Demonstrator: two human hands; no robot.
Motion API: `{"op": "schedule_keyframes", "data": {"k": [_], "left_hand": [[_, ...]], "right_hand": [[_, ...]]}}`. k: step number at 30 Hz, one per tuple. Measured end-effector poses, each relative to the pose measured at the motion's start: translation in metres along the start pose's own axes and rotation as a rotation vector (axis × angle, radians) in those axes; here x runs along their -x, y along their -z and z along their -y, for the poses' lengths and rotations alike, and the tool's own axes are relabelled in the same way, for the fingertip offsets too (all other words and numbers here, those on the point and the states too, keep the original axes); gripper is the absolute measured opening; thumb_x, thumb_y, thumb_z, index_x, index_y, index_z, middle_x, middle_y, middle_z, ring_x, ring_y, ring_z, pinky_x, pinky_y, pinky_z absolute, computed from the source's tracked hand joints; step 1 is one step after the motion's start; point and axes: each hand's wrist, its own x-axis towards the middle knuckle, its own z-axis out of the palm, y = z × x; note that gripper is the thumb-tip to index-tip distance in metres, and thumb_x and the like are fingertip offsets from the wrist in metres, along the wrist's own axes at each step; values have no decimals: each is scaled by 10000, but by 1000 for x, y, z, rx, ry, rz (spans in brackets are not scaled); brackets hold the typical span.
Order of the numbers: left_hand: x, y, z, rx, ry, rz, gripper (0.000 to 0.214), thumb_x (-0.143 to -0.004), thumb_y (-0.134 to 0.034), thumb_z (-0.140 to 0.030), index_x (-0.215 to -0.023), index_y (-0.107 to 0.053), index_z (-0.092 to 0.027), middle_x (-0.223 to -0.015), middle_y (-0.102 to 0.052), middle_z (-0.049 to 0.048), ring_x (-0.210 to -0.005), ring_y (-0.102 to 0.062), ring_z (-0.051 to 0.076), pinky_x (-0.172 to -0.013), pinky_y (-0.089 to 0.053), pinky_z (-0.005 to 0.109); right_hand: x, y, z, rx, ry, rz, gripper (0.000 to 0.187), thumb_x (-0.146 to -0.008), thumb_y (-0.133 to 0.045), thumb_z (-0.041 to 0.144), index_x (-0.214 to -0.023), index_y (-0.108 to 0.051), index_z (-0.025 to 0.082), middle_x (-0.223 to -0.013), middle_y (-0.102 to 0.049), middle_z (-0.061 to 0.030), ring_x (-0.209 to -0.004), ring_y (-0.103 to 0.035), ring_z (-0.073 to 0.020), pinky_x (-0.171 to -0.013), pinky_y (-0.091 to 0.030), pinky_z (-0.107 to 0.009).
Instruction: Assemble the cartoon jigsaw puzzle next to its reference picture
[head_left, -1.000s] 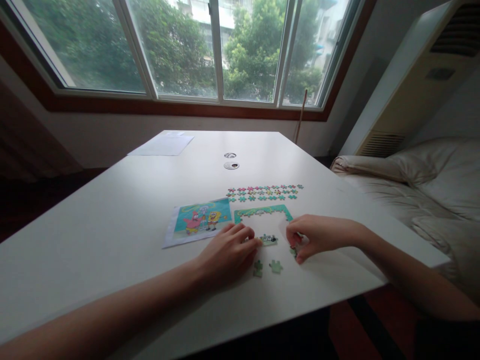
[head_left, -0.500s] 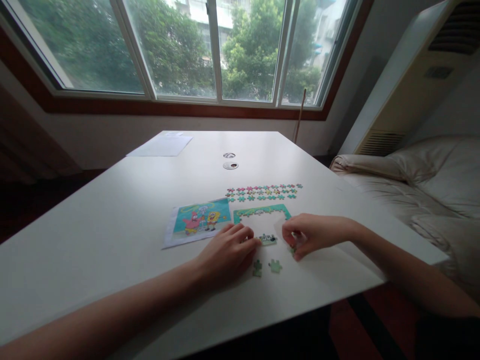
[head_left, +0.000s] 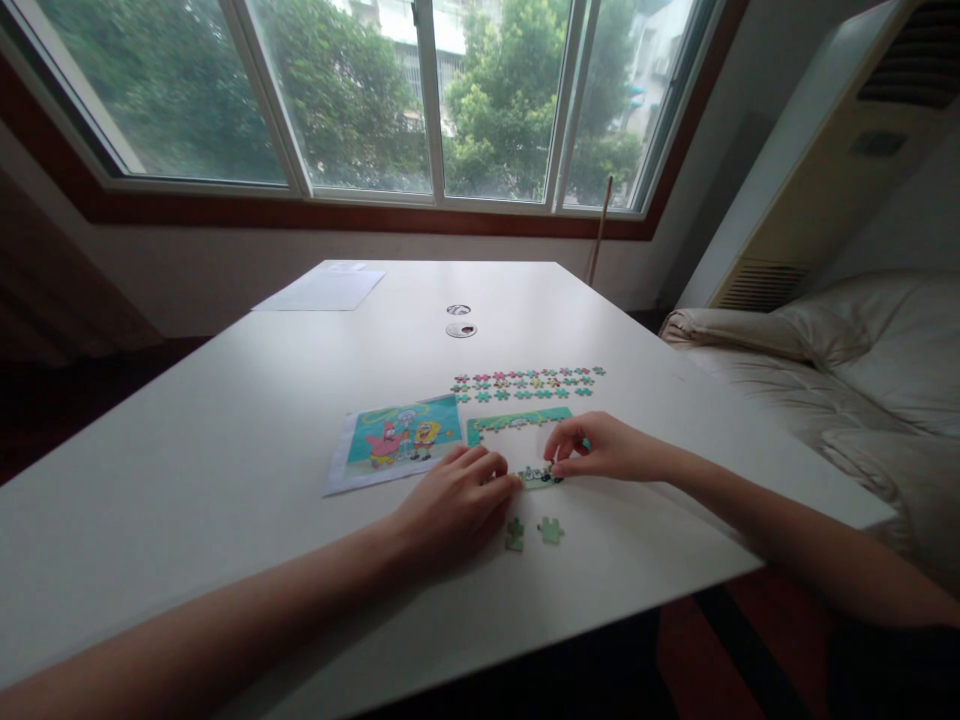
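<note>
A partly joined jigsaw puzzle (head_left: 523, 420) lies on the white table, its green border framing a bare middle. My left hand (head_left: 469, 495) rests at its lower left, fingers bent and closed on the left end of the puzzle's bottom strip (head_left: 534, 477); the fingertips are partly hidden. At the right end of that strip, my right hand (head_left: 600, 447) pinches a small puzzle piece (head_left: 557, 474) between thumb and fingers, against the strip. Two loose green pieces, one darker (head_left: 514, 533) and one paler (head_left: 550, 530), lie nearer to me.
Several loose puzzle pieces (head_left: 522, 384) lie in rows beyond the frame. Left of it is a printed cartoon picture sheet (head_left: 405, 440). White papers (head_left: 322, 290) sit at the far left, and two round inserts (head_left: 460, 330) mark the tabletop. A sofa (head_left: 787, 350) stands at right.
My right hand has moved left and slightly away from me, bringing its puzzle piece to the right end of the bottom strip. The left hand has stayed in place.
</note>
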Motion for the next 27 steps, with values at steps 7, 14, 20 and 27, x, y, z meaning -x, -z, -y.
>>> {"op": "schedule_keyframes", "data": {"k": [7, 14, 20, 27], "left_hand": [[0, -1, 0, -3, 4, 2, 204, -846, -445, -133, -975, -595, -182, -882, -563, 68, -808, -501, 185, -771, -411, 366], [0, 0, -1, -10, 2, -9, 203, -843, -443, -133, -966, -596, -185, -873, -566, 63, -807, -507, 183, -761, -413, 362], [0, 0, -1, -12, 3, -6, 200, -841, -451, -134, -969, -596, -184, -878, -565, 63, -796, -507, 185, -756, -413, 365], [0, -1, -1, -1, 3, -8, 200, -846, -437, -131, -962, -591, -185, -860, -566, 59, -802, -512, 186, -755, -405, 362]], "right_hand": [[2, -2, 2, 100, 12, -32, 156, -729, -633, 272, -845, -664, 173, -683, -628, 13, -600, -522, -93, -575, -365, -202], [1, -3, 1, 103, -20, -8, 176, -743, -625, 304, -851, -637, 166, -680, -593, 17, -595, -505, -94, -567, -356, -208], [9, 8, 8, 176, 51, -11, 209, -778, -598, 353, -883, -594, 171, -737, -606, 2, -637, -512, -109, -587, -369, -215], [22, -10, 27, 299, 111, 80, 246, -747, -638, 404, -838, -593, 181, -764, -597, -8, -676, -526, -128, -605, -363, -226]]}}
